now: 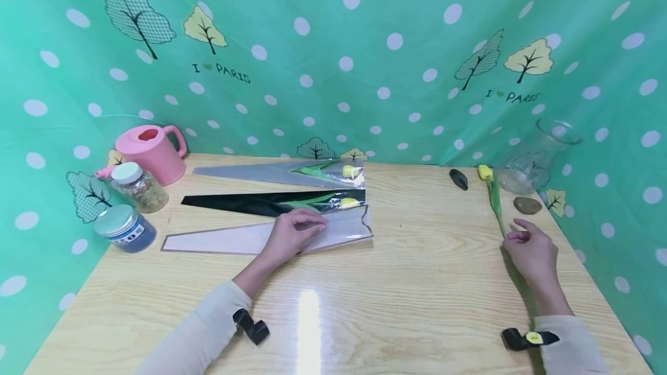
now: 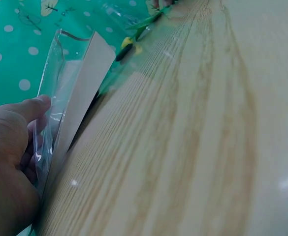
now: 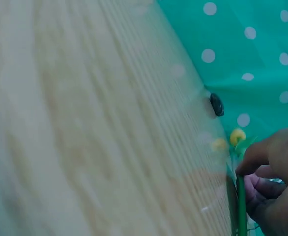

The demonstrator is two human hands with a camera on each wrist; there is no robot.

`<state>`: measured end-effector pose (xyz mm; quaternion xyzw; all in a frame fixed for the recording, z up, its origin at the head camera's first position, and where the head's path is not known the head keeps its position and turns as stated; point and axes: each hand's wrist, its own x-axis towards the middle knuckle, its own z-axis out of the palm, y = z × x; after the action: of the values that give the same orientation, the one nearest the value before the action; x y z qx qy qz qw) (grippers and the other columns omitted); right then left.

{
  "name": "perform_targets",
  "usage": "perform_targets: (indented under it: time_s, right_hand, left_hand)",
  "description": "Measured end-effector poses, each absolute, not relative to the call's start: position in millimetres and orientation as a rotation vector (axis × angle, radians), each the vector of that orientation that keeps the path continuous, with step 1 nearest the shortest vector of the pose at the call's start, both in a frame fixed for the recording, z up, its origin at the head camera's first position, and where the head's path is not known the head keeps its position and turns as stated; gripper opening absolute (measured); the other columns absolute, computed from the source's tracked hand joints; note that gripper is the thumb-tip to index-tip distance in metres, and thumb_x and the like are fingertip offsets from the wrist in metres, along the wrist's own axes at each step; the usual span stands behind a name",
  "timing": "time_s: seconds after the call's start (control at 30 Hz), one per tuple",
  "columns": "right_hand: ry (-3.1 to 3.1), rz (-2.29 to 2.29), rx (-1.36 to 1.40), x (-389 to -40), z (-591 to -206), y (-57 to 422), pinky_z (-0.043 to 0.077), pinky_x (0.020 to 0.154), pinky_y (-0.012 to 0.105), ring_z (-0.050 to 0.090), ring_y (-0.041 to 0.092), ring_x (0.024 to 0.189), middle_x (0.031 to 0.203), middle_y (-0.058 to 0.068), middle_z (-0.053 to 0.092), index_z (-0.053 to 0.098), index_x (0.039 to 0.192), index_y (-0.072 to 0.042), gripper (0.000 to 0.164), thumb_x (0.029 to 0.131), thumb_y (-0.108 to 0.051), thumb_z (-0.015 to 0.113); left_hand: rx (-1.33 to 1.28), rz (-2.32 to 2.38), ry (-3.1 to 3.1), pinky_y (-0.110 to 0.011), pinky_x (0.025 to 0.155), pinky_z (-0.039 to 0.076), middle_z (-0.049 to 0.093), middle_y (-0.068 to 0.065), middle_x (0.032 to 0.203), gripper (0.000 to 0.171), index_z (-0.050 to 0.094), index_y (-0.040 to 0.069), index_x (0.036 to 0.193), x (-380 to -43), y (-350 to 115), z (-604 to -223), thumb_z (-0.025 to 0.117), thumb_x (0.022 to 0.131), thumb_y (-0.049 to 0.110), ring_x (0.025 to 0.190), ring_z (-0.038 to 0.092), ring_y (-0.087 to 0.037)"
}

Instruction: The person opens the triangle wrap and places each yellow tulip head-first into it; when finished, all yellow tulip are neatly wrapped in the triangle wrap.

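My left hand (image 1: 294, 237) pinches the clear front film of a white flower sleeve (image 1: 219, 240), whose mouth gapes toward the right. In the left wrist view, the thumb lies along the film of the sleeve (image 2: 80, 93), beside its white backing. Over on the right side, my right hand (image 1: 534, 252) pinches the green stem of a yellow tulip (image 1: 485, 172). Its bloom points to the back of the table, while the stem (image 3: 241, 206) runs between thumb and fingers in the right wrist view. Behind the white sleeve lie a black sleeve (image 1: 224, 203) and a grey sleeve (image 1: 234, 174), each with a yellow tulip inside.
A pink watering can (image 1: 161, 158), a jar of pale granules (image 1: 143, 190) and a blue jar (image 1: 130, 233) stand at the left. Near the tulip are a glass vase (image 1: 526, 161), a brown stone (image 1: 527, 205) and a black stone (image 1: 458, 179). A green curtain (image 1: 323, 91) hangs behind.
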<state>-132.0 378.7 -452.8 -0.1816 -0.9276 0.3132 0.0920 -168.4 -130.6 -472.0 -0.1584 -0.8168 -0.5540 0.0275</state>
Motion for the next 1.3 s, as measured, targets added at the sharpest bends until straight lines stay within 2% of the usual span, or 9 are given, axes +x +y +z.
perform_targets:
  time_s: [0.1,0.27,0.37,0.47,0.53,0.67,0.8,1.03,1.3]
  right_hand:
    - [-2.751,1.007,-0.562,-130.4,-451.4,376.2,0.047,0.058,0.012,0.048,-0.012,0.072,0.107,0.018,0.070,0.057,0.142,0.005,0.048,0.096,-0.007,0.060]
    - [-2.631,1.309,-0.557,-126.6,-442.8,367.1,0.051,0.066,0.010,0.051,-0.004,0.087,0.101,-0.011,0.061,0.059,0.143,0.001,0.042,0.103,-0.014,0.056]
    - [-2.426,1.605,-0.540,-124.2,-434.1,360.2,0.053,0.068,0.010,0.058,-0.006,0.088,0.094,-0.020,0.064,0.066,0.136,-0.006,0.035,0.102,-0.010,0.060]
    - [-2.135,1.960,-0.501,-121.2,-425.3,349.1,0.056,0.069,0.013,0.065,-0.004,0.085,0.091,-0.017,0.068,0.071,0.122,-0.015,0.029,0.098,0.000,0.064]
    - [-1.922,2.181,-0.469,-119.8,-419.9,338.9,0.059,0.070,0.017,0.068,0.001,0.082,0.089,-0.011,0.070,0.070,0.114,-0.018,0.031,0.096,0.006,0.065]
    - [-1.545,2.474,-0.432,-121.3,-412.2,312.1,0.062,0.071,0.025,0.070,0.012,0.078,0.086,-0.003,0.070,0.061,0.110,-0.014,0.032,0.093,0.013,0.065]
    - [-1.344,2.570,-0.479,-125.5,-410.5,282.0,0.063,0.076,0.028,0.072,0.016,0.080,0.087,0.001,0.069,0.052,0.112,-0.014,0.036,0.093,0.013,0.066]
    - [-1.252,2.564,-0.662,-134.9,-418.8,228.9,0.057,0.101,0.029,0.066,0.015,0.096,0.102,-0.001,0.061,0.044,0.120,-0.019,0.042,0.095,0.004,0.069]
    - [-1.277,2.507,-0.656,-139.0,-436.4,173.0,0.057,0.102,0.035,0.066,0.019,0.099,0.104,0.002,0.064,0.046,0.118,-0.017,0.034,0.098,0.003,0.064]
  left_hand:
    - [-0.492,-1.707,-2.526,-0.021,0.095,0.054,0.077,0.003,0.110,0.012,0.084,0.023,0.102,-168.4,-130.1,-472.2,0.081,0.090,0.020,0.115,0.066,-0.017]
    - [-0.494,-1.705,-2.522,-0.021,0.095,0.055,0.077,0.003,0.110,0.012,0.084,0.022,0.102,-168.7,-130.2,-471.3,0.081,0.090,0.020,0.115,0.066,-0.017]
    - [-0.495,-1.706,-2.523,-0.021,0.094,0.055,0.077,0.003,0.109,0.012,0.084,0.023,0.102,-169.6,-130.5,-472.0,0.081,0.091,0.020,0.115,0.066,-0.017]
    - [-0.495,-1.706,-2.528,-0.020,0.093,0.055,0.077,0.003,0.109,0.011,0.084,0.023,0.101,-169.7,-130.9,-472.2,0.081,0.091,0.020,0.115,0.067,-0.017]
    - [-0.492,-1.705,-2.537,-0.020,0.093,0.055,0.076,0.004,0.108,0.011,0.084,0.024,0.101,-169.8,-131.1,-472.6,0.082,0.090,0.021,0.114,0.067,-0.016]
    - [-0.488,-1.705,-2.554,-0.020,0.093,0.054,0.076,0.005,0.107,0.012,0.084,0.024,0.101,-169.6,-131.4,-472.6,0.082,0.089,0.021,0.113,0.067,-0.015]
    - [-0.494,-1.701,-2.564,-0.020,0.092,0.054,0.076,0.005,0.108,0.012,0.083,0.024,0.101,-169.1,-131.6,-471.4,0.082,0.090,0.021,0.112,0.067,-0.015]
    - [-0.501,-1.678,-2.574,-0.021,0.091,0.055,0.076,0.006,0.108,0.012,0.083,0.025,0.101,-169.9,-131.6,-472.0,0.081,0.091,0.020,0.111,0.067,-0.014]
    - [-0.497,-1.669,-2.585,-0.021,0.091,0.055,0.076,0.006,0.108,0.013,0.083,0.025,0.102,-167.6,-130.3,-472.1,0.081,0.090,0.020,0.111,0.068,-0.015]
